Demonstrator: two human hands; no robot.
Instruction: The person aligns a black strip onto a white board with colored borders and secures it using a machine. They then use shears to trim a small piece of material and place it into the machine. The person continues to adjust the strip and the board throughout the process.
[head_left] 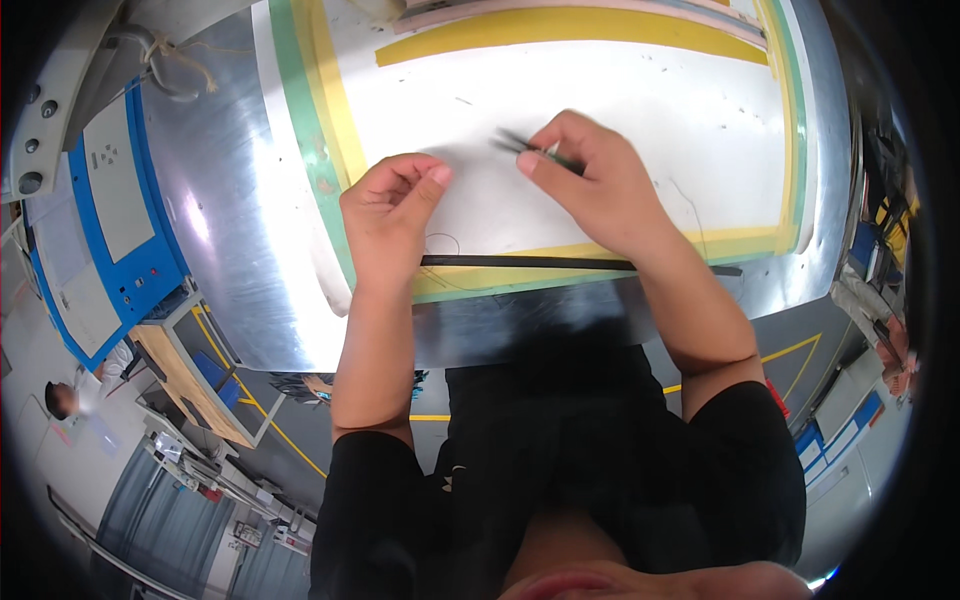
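My left hand (395, 205) hovers over the white sheet (480, 90) with thumb and forefinger pinched together; whatever may be between the fingertips is too small to make out. To its right, my right hand (600, 180) grips a small dark tweezer-like tool (508, 141). Its two thin prongs point left toward my left hand and are blurred by motion. A long, thin black strip (530, 262) lies along the sheet's near edge, passing beneath my right forearm. A fine dark thread (443, 236) curls beside my left wrist.
Yellow and green tape (300, 110) borders the sheet on a shiny metal table (215, 180). At the far side lie a yellow curved strip (570, 40) and pinkish strips. A blue-framed panel (130, 230) stands left. Another person (80, 395) is farther off, lower left.
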